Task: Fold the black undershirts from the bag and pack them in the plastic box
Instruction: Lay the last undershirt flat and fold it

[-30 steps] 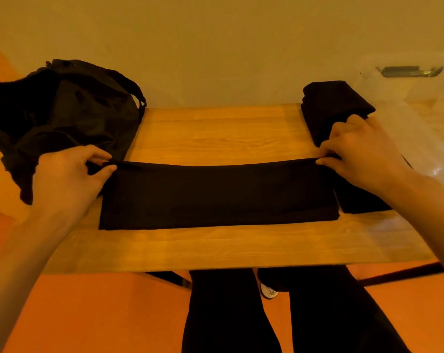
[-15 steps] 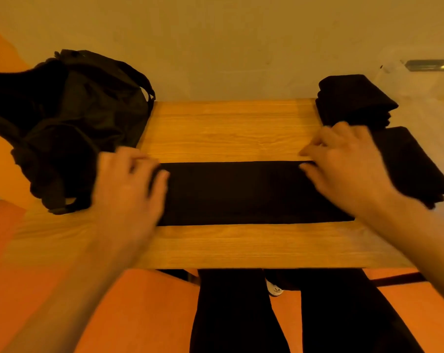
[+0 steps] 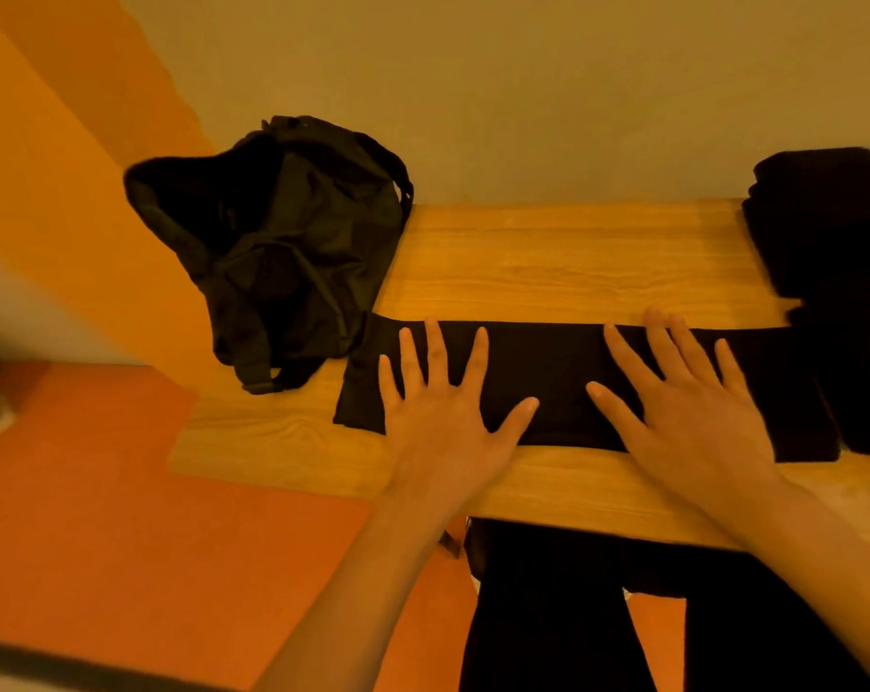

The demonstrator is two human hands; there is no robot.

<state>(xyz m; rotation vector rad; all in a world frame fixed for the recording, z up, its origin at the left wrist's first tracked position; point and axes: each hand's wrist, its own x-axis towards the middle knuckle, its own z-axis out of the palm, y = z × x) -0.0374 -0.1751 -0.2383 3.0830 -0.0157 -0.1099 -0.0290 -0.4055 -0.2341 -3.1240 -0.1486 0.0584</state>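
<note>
A black undershirt (image 3: 557, 372), folded into a long strip, lies across the wooden table (image 3: 547, 252). My left hand (image 3: 447, 407) lies flat on its left part with fingers spread. My right hand (image 3: 682, 407) presses flat on its right part, fingers straight. The black bag (image 3: 288, 252) slumps at the table's left end, touching the strip's left corner. Folded black undershirts (image 3: 832, 232) are stacked at the right edge of the view. The plastic box is out of view.
A plain wall rises right behind the table. An orange floor (image 3: 123, 467) lies to the left and below. My dark trouser legs (image 3: 597, 616) show under the table's front edge.
Both hands let go of the strip's far corners and moved inward to lie flat on it. The view swung left, so the plastic box left the frame.
</note>
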